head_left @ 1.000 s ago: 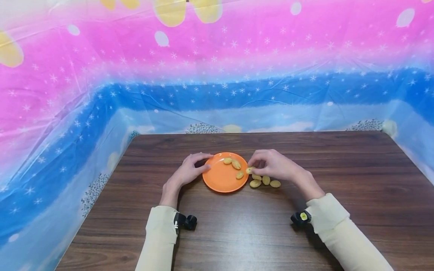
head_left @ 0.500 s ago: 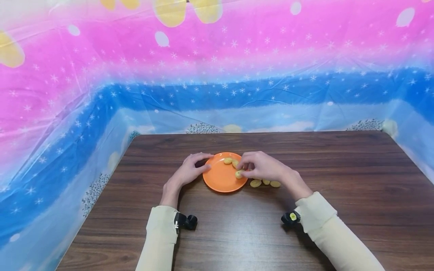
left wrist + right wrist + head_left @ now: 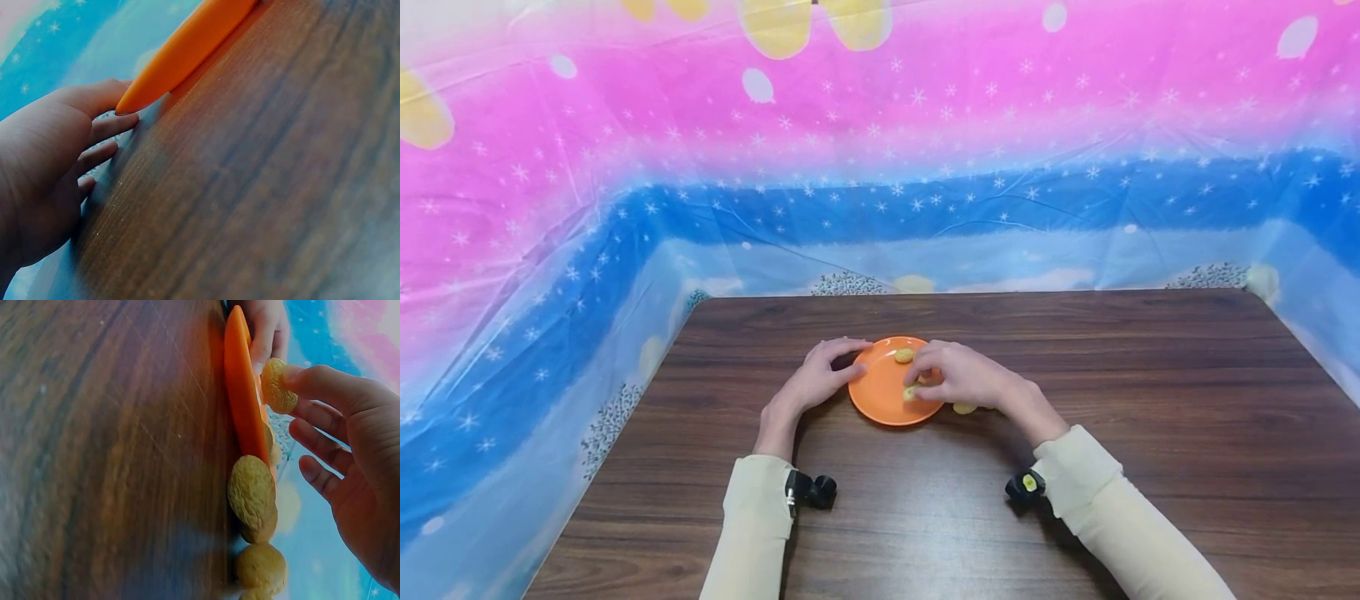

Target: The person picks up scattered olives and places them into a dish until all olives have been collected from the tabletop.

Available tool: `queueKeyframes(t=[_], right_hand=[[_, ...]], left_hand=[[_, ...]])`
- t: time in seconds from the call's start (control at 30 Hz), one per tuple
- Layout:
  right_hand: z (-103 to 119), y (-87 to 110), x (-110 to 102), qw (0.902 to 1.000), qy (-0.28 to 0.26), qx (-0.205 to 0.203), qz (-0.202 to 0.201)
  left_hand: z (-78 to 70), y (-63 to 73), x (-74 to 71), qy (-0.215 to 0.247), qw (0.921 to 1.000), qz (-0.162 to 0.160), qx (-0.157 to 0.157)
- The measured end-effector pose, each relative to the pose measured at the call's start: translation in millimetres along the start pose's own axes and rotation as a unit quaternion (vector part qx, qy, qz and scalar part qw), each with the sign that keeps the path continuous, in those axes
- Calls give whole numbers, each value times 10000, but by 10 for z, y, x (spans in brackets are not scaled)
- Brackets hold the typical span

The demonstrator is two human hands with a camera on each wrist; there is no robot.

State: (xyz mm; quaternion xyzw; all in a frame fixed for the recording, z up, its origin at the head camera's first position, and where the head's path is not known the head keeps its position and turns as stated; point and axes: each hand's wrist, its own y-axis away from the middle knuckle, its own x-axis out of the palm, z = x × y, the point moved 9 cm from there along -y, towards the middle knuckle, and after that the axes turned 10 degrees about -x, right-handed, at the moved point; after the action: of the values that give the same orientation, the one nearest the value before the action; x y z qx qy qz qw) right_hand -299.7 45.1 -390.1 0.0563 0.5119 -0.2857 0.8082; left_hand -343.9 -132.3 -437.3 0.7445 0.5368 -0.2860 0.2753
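Observation:
An orange plate [image 3: 880, 400] lies on the table in the head view. My left hand [image 3: 816, 377] holds its left edge, thumb over the rim and fingers along the outside. Above the plate, my right hand [image 3: 970, 377] pinches a small wrinkled yellow potato [image 3: 279, 386] between thumb and fingers. Another small potato [image 3: 904, 356] rests toward the plate's far side; others there are hidden behind the right hand. In the right wrist view, several more potatoes [image 3: 251, 490] sit on the table beside the plate, mostly covered by the hand in the head view.
A dark wood-grain table [image 3: 865, 517] carries everything. Behind it and on both sides hangs a pink and blue patterned cloth [image 3: 880, 208]. Black wrist cameras are strapped at the left sleeve [image 3: 752, 500] and the right sleeve [image 3: 1082, 483].
My right hand has moved left from beside the plate to over it, carrying the pinched potato. The left hand and the plate have stayed in place.

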Motion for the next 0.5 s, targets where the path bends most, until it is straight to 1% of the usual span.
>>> queueKeyframes(t=[0.5], right_hand=[[-22, -51, 161, 9995, -97, 181, 260]], left_hand=[[5, -2, 1, -32, 10000, 7, -69]])
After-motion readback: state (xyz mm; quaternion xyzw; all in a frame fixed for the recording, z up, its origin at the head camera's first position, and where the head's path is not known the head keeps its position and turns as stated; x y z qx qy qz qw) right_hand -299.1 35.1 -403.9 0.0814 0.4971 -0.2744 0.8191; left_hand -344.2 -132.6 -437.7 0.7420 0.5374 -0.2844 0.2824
